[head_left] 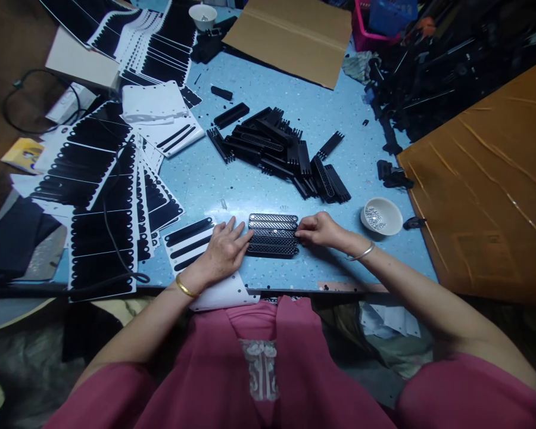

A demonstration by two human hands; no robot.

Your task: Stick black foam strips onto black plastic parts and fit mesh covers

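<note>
Several black patterned strips (273,235) lie side by side on the blue table (196,190), close to its front edge. My left hand (226,247) rests with its fingers spread, their tips at the left end of the strips, over a white sheet with black strips (190,238). At the right end of the strips is my right hand (315,229), thumb and fingers pressed together; whatever may be between them is too small to make out. To the right of that hand stands a white bowl (390,215) with small shiny pieces inside.
Behind the strips lies a heap of black plastic parts (272,146). Sheets of black stickers (102,232) cover the left side. A cardboard sheet (290,36) lies at the back, near a pink basket (366,36). A large brown box (486,190) borders the right side.
</note>
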